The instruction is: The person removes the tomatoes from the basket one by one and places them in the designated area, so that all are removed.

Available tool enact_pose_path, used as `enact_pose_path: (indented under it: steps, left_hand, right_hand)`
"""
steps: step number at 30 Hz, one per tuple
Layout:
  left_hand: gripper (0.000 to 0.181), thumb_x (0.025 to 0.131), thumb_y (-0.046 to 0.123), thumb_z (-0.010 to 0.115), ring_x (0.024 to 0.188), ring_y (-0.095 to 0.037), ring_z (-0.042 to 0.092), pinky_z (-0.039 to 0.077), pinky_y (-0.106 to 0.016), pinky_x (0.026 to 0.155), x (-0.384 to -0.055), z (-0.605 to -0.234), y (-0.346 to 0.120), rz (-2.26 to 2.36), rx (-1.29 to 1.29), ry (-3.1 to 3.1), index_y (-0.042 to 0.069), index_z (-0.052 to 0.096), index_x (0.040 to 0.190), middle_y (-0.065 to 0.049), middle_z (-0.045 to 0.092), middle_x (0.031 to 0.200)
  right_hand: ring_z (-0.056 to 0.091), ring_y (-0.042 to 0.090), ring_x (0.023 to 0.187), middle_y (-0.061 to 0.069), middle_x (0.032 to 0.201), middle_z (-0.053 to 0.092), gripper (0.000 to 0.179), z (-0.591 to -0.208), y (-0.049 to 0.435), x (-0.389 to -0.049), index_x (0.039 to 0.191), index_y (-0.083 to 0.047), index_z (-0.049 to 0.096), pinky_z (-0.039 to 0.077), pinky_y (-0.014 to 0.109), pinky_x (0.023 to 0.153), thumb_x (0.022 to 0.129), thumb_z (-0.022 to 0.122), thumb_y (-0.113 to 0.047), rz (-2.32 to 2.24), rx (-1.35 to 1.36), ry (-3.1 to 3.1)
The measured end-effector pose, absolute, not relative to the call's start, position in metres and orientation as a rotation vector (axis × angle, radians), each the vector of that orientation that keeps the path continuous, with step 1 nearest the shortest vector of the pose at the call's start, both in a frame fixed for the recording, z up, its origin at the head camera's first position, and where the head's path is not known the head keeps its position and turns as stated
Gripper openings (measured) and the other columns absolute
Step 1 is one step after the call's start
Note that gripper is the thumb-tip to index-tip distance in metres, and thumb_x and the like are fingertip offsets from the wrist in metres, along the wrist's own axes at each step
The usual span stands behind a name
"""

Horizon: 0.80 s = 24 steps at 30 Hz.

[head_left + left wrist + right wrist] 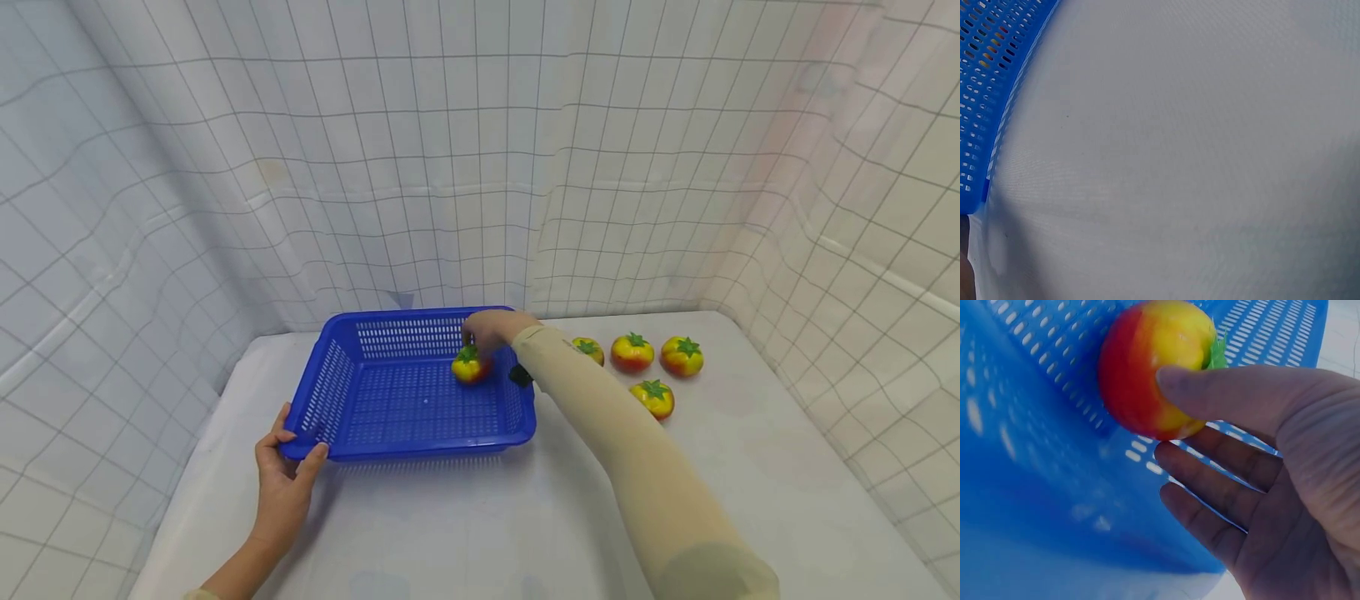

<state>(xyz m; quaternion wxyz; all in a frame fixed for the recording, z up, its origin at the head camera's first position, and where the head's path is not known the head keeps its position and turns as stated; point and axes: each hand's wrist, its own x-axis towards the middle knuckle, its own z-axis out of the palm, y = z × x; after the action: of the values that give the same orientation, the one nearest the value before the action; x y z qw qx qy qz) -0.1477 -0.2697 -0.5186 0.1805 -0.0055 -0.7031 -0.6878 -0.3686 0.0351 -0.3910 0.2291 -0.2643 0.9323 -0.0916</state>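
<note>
A blue plastic basket [420, 452] with slotted walls stands on the table. My left hand [283, 492] holds its near left corner, thumb at the front rim and fingers at the left side. Only a sliver of that hand shows in the left wrist view, below the basket wall [985, 119]. Inside the basket, toward its right end, my right hand [491, 329] pinches a red and yellow tomato [467, 369] with a green leafy top. In the right wrist view the thumb presses on the tomato [1141, 356], while the two lower fingers extend below it.
Several similar tomatoes [632, 353] lie on the white table [750, 467] right of the basket, one partly behind my right sleeve [615, 425]. White grid-patterned curtains [465, 167] enclose the table at the back and sides.
</note>
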Motion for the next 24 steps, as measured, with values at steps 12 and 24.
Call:
enact_pose_path:
  steps: [12, 24]
  left_hand:
    - [0.039, 0.104, -0.002, 0.054, 0.136, -0.020, 0.034, 0.043, -0.009, 0.095, -0.148, -0.518, -0.269, -1.943, -0.014, -1.978, 0.017, 0.025, 0.121, 0.000, 0.010, 0.169]
    - [0.039, 0.104, -0.002, 0.054, 0.137, -0.020, 0.033, 0.043, -0.009, 0.096, -0.147, -0.518, -0.269, -1.934, -0.019, -1.990, 0.018, 0.025, 0.122, 0.000, 0.009, 0.169]
  right_hand:
    - [0.059, 0.019, 0.111, 0.004, 0.121, 0.065, 0.044, -0.400, 0.022, -0.366, 0.127, -0.014, 0.065, 0.050, 0.036, 0.098, 0.086, 0.081, -0.014, -0.413, -0.813, 2.462]
    - [0.059, 0.027, 0.112, 0.013, 0.134, 0.053, 0.053, -0.403, 0.021, -0.359, 0.141, -0.012, 0.053, 0.056, 0.044, 0.094, 0.092, 0.076, -0.012, -0.627, -0.698, 2.263]
